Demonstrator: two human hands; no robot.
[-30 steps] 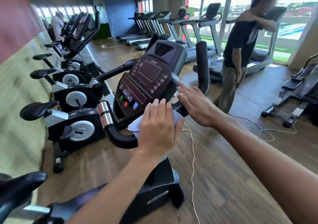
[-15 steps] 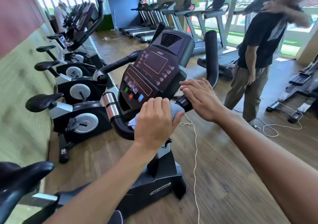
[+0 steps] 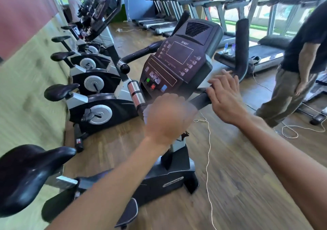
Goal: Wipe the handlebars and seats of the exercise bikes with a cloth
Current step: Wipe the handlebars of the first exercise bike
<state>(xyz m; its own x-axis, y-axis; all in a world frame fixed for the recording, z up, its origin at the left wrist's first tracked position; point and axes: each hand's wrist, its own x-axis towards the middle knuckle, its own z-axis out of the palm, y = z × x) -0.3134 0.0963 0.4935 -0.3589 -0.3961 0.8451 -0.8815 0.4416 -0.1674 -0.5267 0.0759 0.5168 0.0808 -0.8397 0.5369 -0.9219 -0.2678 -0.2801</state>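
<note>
The nearest exercise bike has a dark console (image 3: 177,61) and a black curved handlebar (image 3: 200,101) below it. My left hand (image 3: 168,118), blurred by motion, grips a pale cloth (image 3: 146,113) wrapped against the handlebar's lower middle. Just to its right, my right hand (image 3: 224,97) holds the handlebar, fingers draped over the bar. Beyond that hand stands the bar's upright right grip (image 3: 241,47). This bike's black seat (image 3: 26,173) is at the lower left.
A row of further exercise bikes (image 3: 92,113) lines the left wall. A person in a black shirt (image 3: 300,53) stands close at the right. A white cord (image 3: 208,150) trails over the wooden floor. Treadmills (image 3: 265,53) stand along the windows.
My left hand has slid the cloth along the handlebar and is now motion-blurred. My right hand has dropped from hovering onto the bar. The view has moved closer to the console.
</note>
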